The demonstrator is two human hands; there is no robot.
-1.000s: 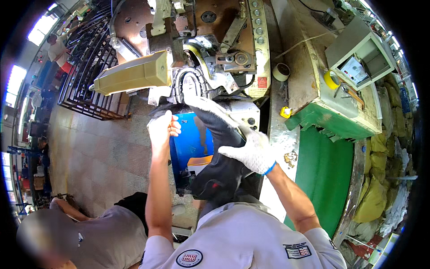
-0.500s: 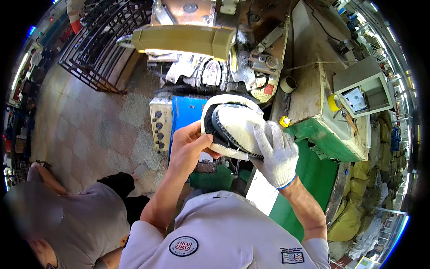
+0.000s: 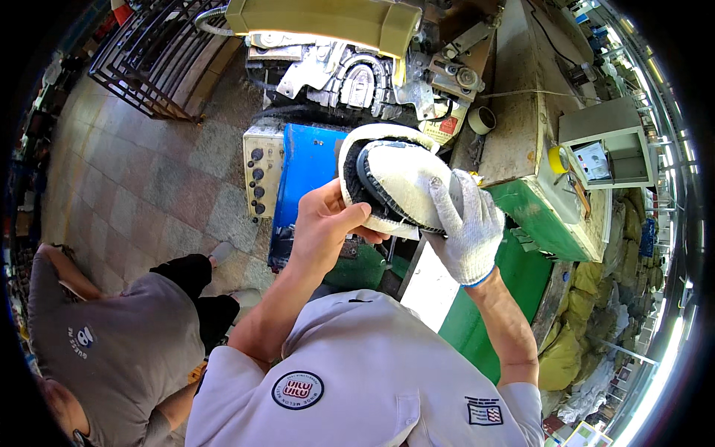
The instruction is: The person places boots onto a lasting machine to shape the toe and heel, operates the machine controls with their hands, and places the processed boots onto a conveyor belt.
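Note:
A cream-white shoe upper with a dark lining and a rough stitched edge is held up in front of my chest, its rounded side toward the far right. My bare left hand pinches its near left rim between thumb and fingers. In a white knitted glove with a blue cuff, my right hand grips the other end, fingers spread over the top. The palm-side fingers of both hands are partly hidden behind the upper. Just beyond it stands a metal machine with a U-shaped clamp, under a yellowish lamp housing.
A blue machine panel and a control box with knobs stand ahead left. At right are a worn workbench, yellow tape and a grey cabinet. A person in a grey shirt is at lower left; a black rack stands far left.
My view has tilted and shifted slightly, so the machine sits higher in the picture. Both hands keep their hold on the shoe upper, which is barely turned.

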